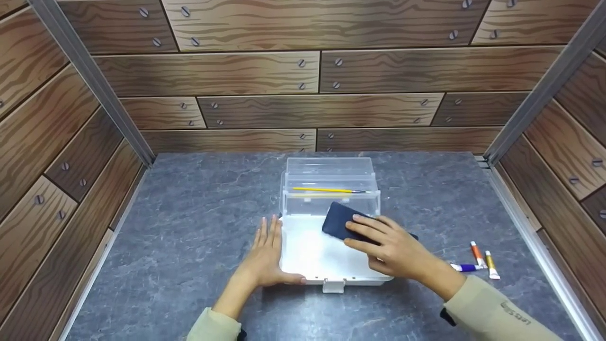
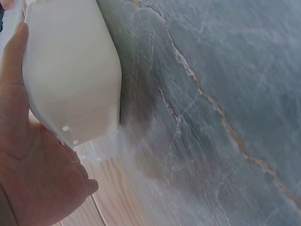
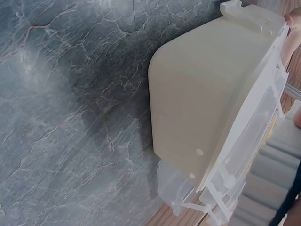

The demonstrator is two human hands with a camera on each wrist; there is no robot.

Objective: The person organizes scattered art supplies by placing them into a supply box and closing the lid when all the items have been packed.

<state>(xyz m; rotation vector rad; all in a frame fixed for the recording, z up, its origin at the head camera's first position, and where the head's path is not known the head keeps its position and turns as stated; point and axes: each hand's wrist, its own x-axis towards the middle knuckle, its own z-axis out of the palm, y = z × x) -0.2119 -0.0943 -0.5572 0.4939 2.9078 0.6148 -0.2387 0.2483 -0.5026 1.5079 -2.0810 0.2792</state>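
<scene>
Left hand (image 1: 265,262) touches white box (image 1: 307,251) | right hand (image 1: 390,246) holds navy block (image 1: 337,221) (ribbed)

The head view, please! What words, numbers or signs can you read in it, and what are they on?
"Let's Slim": on the right sleeve, slanted and a little blurred.
Any print on the small tubes: too small to read.
On the white box: none that I can see.

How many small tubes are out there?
3, right of the right hand: purple tube nearest it, orange tube behind, yellow tube rightmost. More may be hidden.
</scene>
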